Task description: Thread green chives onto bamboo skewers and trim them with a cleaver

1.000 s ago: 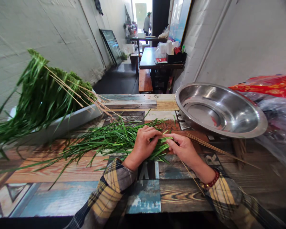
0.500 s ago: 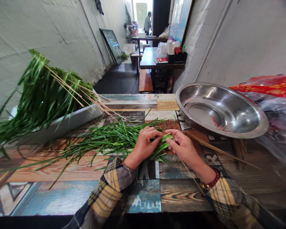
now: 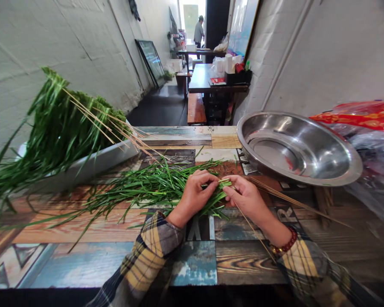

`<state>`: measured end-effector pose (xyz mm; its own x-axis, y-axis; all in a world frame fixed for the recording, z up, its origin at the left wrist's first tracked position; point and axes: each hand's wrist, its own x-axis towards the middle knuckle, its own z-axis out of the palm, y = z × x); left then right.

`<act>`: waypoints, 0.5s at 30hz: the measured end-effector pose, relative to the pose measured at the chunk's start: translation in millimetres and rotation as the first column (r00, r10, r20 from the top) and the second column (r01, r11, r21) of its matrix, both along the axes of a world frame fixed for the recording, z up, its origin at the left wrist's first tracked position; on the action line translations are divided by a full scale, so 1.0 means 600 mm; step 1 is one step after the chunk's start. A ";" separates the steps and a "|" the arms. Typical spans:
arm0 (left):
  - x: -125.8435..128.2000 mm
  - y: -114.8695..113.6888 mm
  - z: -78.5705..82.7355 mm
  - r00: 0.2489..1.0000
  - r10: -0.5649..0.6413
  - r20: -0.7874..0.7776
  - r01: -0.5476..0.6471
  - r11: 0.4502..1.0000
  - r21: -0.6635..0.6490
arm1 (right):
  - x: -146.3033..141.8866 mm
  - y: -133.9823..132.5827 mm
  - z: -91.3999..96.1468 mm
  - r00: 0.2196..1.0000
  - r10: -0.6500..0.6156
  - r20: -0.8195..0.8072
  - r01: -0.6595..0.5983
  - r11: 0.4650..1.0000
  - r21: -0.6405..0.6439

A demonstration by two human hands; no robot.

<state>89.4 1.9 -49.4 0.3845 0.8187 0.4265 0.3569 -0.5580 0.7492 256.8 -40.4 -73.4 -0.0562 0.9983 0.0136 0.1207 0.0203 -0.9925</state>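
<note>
A loose bunch of green chives (image 3: 141, 187) lies across the patterned wooden table (image 3: 83, 230). My left hand (image 3: 195, 194) rests on the cut ends of the chives, its fingers curled and pinching a few stalks. My right hand (image 3: 246, 196) meets it at the stalk tips, fingers closed on the same stalks and on a thin bamboo skewer (image 3: 254, 234) that runs back under my wrist. Both sleeves are plaid, and a red bead bracelet sits on the right wrist.
A white tray (image 3: 92, 164) at the left holds skewered chives with sticks poking out. A steel basin (image 3: 294, 145) stands at the right, loose skewers (image 3: 291, 200) below it, plastic bags (image 3: 371, 149) beyond. A person stands far down the corridor by dark tables.
My hands have drawn slightly closer together at the stalk tips. Everything else on the table stays put.
</note>
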 end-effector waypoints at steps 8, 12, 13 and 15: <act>-0.001 -0.001 0.002 0.998 0.054 0.041 -0.049 0.990 -0.129 | -0.001 -0.004 0.010 0.999 0.031 0.012 -0.030 0.999 -0.013; -0.002 -0.001 0.003 0.998 0.045 0.044 -0.038 0.989 -0.141 | -0.002 -0.004 0.008 1.000 0.013 0.001 -0.013 1.000 -0.020; -0.002 -0.001 0.004 0.998 0.044 0.043 -0.038 0.989 -0.140 | -0.002 -0.005 0.008 1.000 0.010 0.005 -0.010 1.000 -0.022; -0.003 0.000 0.005 0.998 0.043 0.046 -0.036 0.989 -0.146 | -0.002 -0.006 0.009 1.000 0.012 0.022 -0.012 1.000 -0.016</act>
<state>87.6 1.7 -46.2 0.3320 0.8874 0.3199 0.3380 -0.4286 0.8379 255.9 -43.7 -68.2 -0.0685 0.9976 -0.0039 0.1422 0.0059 -0.9898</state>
